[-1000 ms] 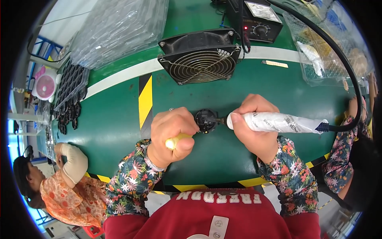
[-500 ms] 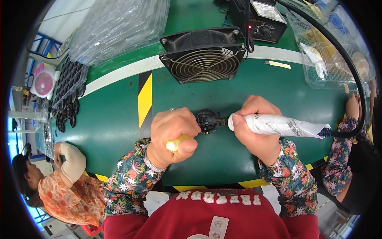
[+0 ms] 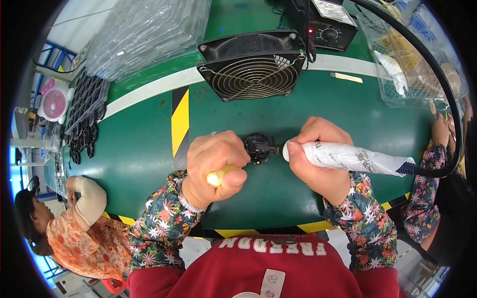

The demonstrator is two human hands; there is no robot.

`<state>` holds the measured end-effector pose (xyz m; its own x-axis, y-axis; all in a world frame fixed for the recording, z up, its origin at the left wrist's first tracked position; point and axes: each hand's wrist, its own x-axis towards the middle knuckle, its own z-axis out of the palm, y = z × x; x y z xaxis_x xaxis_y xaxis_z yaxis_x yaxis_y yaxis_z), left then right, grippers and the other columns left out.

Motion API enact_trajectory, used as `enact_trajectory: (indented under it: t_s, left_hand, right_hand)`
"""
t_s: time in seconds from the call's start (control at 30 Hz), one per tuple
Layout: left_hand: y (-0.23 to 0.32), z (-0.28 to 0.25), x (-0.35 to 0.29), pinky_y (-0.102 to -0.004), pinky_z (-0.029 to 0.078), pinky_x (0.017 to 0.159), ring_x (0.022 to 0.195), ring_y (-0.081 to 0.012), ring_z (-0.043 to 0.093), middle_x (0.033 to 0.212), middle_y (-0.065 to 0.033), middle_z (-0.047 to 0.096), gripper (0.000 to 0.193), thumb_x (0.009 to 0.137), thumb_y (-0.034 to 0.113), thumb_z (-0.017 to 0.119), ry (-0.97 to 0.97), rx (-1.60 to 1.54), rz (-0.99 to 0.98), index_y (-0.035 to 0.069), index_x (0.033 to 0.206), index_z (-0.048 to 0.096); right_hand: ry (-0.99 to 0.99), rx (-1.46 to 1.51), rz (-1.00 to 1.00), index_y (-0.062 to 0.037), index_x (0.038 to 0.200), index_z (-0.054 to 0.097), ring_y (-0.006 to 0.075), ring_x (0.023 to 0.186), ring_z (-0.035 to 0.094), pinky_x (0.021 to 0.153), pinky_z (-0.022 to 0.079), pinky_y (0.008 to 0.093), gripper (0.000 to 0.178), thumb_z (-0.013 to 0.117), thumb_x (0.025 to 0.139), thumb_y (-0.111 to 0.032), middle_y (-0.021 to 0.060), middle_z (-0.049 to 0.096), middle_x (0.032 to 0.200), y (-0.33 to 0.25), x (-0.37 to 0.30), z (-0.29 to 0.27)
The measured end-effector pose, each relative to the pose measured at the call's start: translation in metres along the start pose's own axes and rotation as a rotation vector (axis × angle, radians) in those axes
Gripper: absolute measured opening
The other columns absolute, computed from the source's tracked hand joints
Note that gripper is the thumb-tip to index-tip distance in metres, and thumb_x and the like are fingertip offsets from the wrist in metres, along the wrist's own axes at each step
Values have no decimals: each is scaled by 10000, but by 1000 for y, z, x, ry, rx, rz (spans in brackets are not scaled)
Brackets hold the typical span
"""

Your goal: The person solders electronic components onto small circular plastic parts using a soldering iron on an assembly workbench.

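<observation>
On the green bench in front of me sits a small round black part (image 3: 259, 148) with an open, detailed top. My left hand (image 3: 214, 168) is closed in a fist around a yellow rod-shaped handle (image 3: 221, 176), whose rounded end shows by my thumb; its other end is hidden. The fingertips of that hand are right beside the black part, seemingly touching it. My right hand (image 3: 320, 156) grips a soldering iron (image 3: 355, 156) wrapped in white printed film, with a thick black cable at its back. The iron's metal tip reaches the right side of the black part.
Beyond the part stands a black fan (image 3: 252, 67) with a wire guard. Behind it is a soldering station (image 3: 328, 27) with a knob. Clear trays (image 3: 149, 37) are stacked back left; a plastic basket (image 3: 397, 94) is at right. People (image 3: 84, 233) sit on both sides.
The iron's rear end and cable have dipped slightly, and the black part and my hands appear a little higher in the picture. Both grips look the same.
</observation>
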<state>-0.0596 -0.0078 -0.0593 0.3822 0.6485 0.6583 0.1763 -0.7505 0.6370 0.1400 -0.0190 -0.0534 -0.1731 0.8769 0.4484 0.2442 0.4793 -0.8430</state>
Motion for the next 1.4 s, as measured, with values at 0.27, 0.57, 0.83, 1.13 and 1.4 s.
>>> enact_trajectory:
  t_s: [0.27,0.57,0.83,1.13,1.4]
  left_hand:
    - [-1,0,2,-279,379,416,479,-204,514,604,-65,531,337,828,331,554,-19,5,17,54,655,467]
    - [8,-2,4,-287,410,461,507,-201,524,607,-93,557,455,895,438,388,-57,55,-71,51,669,471]
    - [6,-2,5,-274,417,448,493,-190,528,591,-94,547,450,892,430,405,-37,33,-57,47,668,478]
    - [5,-1,5,-271,415,440,485,-189,528,577,-88,535,457,893,438,400,-35,40,-54,49,665,471]
    - [6,-2,4,-274,413,437,481,-191,527,577,-85,535,457,889,441,410,-28,39,-52,49,663,469]
  right_hand:
    - [-11,0,16,-33,685,502,129,525,477,485,376,251,131,632,699,-23,53,509,615,-2,2,0]
    - [24,18,1,-34,688,498,122,524,448,489,360,248,125,619,709,-16,44,503,613,1,-2,-4]
    - [134,36,-8,-42,624,507,134,488,490,461,378,248,166,661,677,-8,40,516,584,4,0,-1]
    - [55,11,51,-36,695,481,116,560,440,518,358,249,135,607,739,-22,39,518,626,2,-2,-3]
    - [9,-32,21,-33,681,469,117,531,438,485,351,251,153,611,738,-30,42,499,607,-3,-1,-4]
